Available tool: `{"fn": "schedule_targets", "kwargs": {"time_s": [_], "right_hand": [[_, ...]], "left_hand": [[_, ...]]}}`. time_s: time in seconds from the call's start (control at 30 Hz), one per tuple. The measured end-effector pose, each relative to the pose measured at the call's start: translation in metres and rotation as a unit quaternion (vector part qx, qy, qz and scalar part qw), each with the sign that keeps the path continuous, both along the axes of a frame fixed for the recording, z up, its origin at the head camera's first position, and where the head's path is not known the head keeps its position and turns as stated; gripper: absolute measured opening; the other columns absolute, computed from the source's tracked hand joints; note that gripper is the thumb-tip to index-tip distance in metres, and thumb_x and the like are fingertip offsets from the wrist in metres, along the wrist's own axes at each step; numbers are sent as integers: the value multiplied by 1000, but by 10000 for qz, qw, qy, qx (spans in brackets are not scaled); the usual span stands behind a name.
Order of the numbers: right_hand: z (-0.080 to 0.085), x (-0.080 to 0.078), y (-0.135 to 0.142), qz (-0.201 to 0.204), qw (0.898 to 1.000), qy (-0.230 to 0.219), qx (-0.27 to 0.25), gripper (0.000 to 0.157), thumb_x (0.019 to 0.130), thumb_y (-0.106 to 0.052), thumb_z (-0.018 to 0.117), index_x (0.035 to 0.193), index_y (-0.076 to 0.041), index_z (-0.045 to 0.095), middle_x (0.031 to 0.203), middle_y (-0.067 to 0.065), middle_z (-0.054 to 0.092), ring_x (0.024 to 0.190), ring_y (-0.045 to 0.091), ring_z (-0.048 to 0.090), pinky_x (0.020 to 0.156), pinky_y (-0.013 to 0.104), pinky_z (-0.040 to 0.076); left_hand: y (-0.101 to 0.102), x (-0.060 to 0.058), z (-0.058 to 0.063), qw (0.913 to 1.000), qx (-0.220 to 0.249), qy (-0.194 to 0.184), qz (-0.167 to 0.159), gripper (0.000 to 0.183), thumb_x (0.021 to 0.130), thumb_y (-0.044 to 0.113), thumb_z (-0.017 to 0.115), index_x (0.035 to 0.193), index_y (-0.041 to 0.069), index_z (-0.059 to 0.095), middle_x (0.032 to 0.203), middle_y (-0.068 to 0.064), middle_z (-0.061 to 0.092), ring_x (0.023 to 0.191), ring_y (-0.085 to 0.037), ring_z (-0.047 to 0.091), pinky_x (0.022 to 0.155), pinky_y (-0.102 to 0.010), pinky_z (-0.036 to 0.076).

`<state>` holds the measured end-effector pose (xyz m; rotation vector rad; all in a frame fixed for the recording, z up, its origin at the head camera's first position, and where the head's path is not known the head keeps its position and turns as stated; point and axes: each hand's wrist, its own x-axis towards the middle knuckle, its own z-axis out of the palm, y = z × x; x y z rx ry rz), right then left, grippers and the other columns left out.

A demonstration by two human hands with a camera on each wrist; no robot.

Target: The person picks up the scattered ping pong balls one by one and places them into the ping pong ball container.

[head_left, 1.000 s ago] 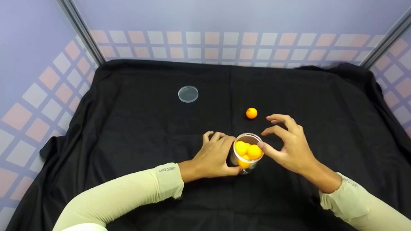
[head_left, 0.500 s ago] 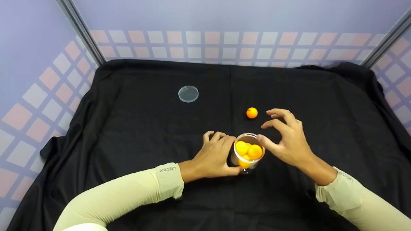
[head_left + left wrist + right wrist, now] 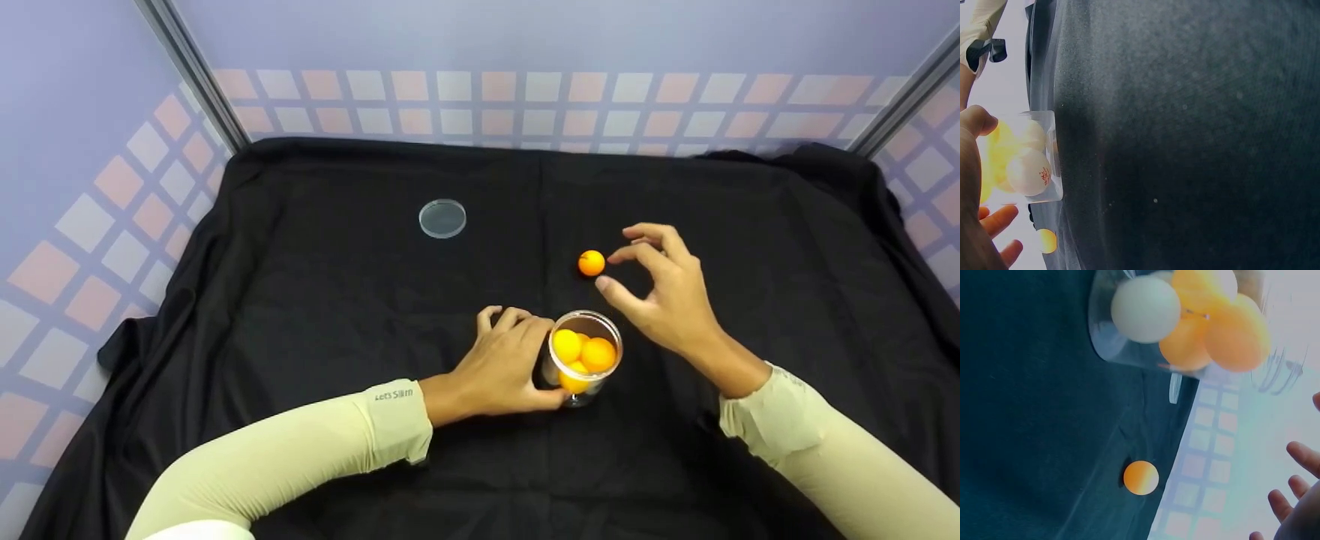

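A clear plastic jar (image 3: 550, 373) without its lid stands on the black cloth, holding several orange table tennis balls (image 3: 598, 354) and, lower down, white ones (image 3: 1030, 171). My left hand (image 3: 501, 367) grips the jar from its left side, thumb at the near side and fingers round the back. One loose orange table tennis ball (image 3: 591, 263) lies on the cloth beyond the jar. My right hand (image 3: 670, 292) hovers just right of this ball, thumb and fingers spread, holding nothing. In the right wrist view the loose ball (image 3: 1141, 478) appears apart from the fingertips (image 3: 1302, 457).
A round clear lid (image 3: 442, 219) lies flat farther back, left of the loose ball. Black cloth (image 3: 337, 262) with folds covers the table. Walls with a tile pattern (image 3: 499, 86) enclose the back and both sides.
My right hand has moved from the jar's rim away from me, to beside the loose ball. The left hand keeps its hold and the jar stays in place.
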<state>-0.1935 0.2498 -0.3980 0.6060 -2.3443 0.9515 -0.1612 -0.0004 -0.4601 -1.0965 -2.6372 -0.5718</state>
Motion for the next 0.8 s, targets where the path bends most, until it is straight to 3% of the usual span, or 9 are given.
{"fn": "schedule_targets", "kwargs": {"time_s": [0.2,0.4,0.57,0.8], "right_hand": [[-6,-22,0,-326,9991,-182,-194,26,82,-27,80,98,-7,74,128,12,60,112,32,62,90,46,45],[-19,-45,6,-712,9960,-545,-50,29,84,-33,78,99,-9,73,130,13,59,119,33,58,95,55,41],[-29,-60,11,-1000,9903,-962,81,35,85,-40,76,102,-10,73,132,12,57,122,33,56,97,63,33],[-40,-78,16,-1314,9797,-1492,269,42,87,-46,73,107,-9,72,137,9,54,129,32,51,95,61,31]], "left_hand": [[0,-1,0,10000,-13,58,-7,72,74,65,72,126,17,58,117,4,67,114,-20,55,102,-57,32],[0,0,-1,9999,14,105,-5,70,73,64,73,124,18,58,115,5,68,113,-19,55,102,-56,32],[0,1,-2,9999,25,111,-11,71,73,65,73,124,18,58,115,5,68,112,-19,55,102,-56,32],[0,0,-1,9999,24,147,21,72,73,66,73,124,18,58,114,5,68,113,-19,56,102,-57,32]]}}
